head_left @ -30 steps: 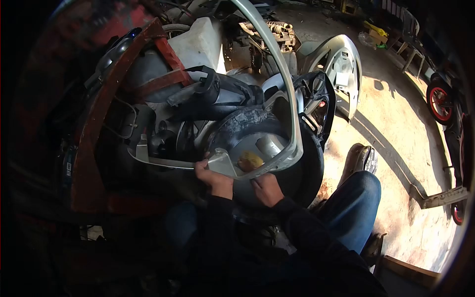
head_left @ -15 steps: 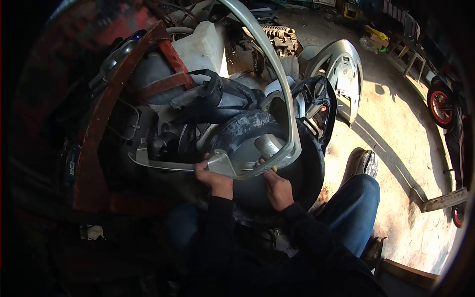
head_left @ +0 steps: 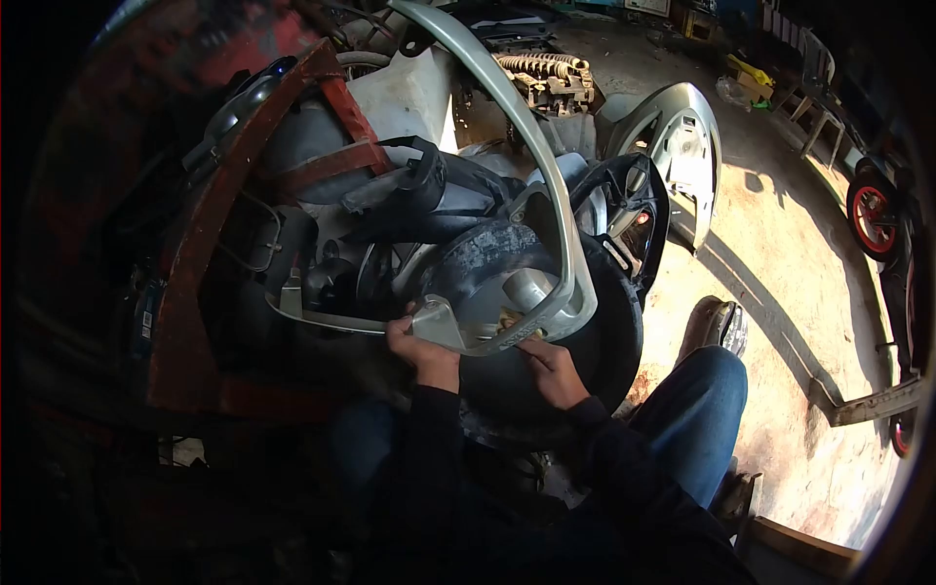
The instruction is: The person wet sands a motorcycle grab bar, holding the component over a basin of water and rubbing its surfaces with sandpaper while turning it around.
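Observation:
A long, curved silver-grey plastic body panel (head_left: 546, 146), like a motorcycle fairing, arches over a large black basin (head_left: 619, 331). My left hand (head_left: 425, 356) is closed on the panel's lower edge, beside a flat tab. At the panel's lower right corner, my right hand (head_left: 556, 375) is closed, its fingertips partly hidden behind the rim. A small yellowish-tan piece (head_left: 509, 318) shows by those fingertips; its kind cannot be made out. Just above it, a rounded silver part (head_left: 527, 289) sits inside the curve.
A rusty red metal frame (head_left: 195, 244) stands at my left. Dark plastic motorcycle parts (head_left: 458, 190) lie behind the basin. Another silver panel (head_left: 687, 146) stands on the sunlit floor to the right. A red-rimmed wheel (head_left: 873, 210) is at the far right.
The panel has tilted slightly, its upper arch shifting left. My right fingertips have slipped further behind the rim, and the yellowish piece now shows inside the curve. My left hand keeps its hold.

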A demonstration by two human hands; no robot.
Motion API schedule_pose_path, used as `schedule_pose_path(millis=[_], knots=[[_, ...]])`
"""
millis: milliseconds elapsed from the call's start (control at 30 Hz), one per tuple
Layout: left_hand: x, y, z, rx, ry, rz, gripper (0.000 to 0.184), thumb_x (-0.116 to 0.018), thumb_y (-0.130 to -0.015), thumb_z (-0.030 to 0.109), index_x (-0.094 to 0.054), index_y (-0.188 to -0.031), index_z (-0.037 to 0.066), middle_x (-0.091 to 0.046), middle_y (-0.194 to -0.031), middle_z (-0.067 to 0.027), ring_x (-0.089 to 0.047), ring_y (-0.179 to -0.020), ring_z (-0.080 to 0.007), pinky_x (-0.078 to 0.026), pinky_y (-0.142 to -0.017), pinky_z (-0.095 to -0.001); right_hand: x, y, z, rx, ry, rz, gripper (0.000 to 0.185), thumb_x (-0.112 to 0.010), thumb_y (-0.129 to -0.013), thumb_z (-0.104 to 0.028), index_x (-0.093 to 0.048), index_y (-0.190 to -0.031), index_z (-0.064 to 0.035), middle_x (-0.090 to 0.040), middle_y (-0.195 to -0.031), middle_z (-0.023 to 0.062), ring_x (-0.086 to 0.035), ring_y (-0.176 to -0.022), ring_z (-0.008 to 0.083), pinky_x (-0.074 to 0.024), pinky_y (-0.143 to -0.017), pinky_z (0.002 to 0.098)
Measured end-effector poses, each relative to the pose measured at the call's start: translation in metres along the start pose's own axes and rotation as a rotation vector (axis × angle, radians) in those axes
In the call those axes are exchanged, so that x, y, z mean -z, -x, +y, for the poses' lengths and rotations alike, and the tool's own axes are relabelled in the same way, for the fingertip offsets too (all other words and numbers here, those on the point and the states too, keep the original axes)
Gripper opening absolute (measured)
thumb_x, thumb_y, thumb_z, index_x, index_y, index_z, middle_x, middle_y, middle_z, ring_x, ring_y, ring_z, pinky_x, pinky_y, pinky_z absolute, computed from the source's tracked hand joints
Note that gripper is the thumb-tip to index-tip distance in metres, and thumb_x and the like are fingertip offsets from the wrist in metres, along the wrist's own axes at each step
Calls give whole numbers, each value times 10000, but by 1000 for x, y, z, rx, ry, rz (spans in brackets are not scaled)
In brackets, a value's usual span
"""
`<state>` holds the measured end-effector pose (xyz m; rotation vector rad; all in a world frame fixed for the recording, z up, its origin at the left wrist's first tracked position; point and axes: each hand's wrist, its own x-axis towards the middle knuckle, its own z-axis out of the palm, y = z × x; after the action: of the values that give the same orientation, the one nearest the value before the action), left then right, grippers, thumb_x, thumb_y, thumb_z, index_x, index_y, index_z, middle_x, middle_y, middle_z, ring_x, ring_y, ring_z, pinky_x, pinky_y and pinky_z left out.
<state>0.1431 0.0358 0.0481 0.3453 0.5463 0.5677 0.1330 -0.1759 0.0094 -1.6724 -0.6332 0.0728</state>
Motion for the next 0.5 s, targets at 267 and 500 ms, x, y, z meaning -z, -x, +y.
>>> schedule_pose_path(millis=[267,500], knots=[[-8,14,1,6,-30,70,378,-502,-672,294,-552,-960,55,-577,-983,-145,-580,-944,-337,-480,-868,-456,-6,-20,-24,193,153,-153,541,-506,-806,115,-590,-1299,-90,-598,-1293,160,-555,-1220,335,-427,-1041,399],[-10,15,4,37,-25,62,366,-507,-654,307,-540,-960,109,-595,-954,-125,-596,-884,-334,-495,-776,-458,-27,-30,-45,-35,-179,-117,479,-543,-822,97,-596,-1269,-68,-590,-1294,176,-537,-1242,339,-415,-1056,407]])
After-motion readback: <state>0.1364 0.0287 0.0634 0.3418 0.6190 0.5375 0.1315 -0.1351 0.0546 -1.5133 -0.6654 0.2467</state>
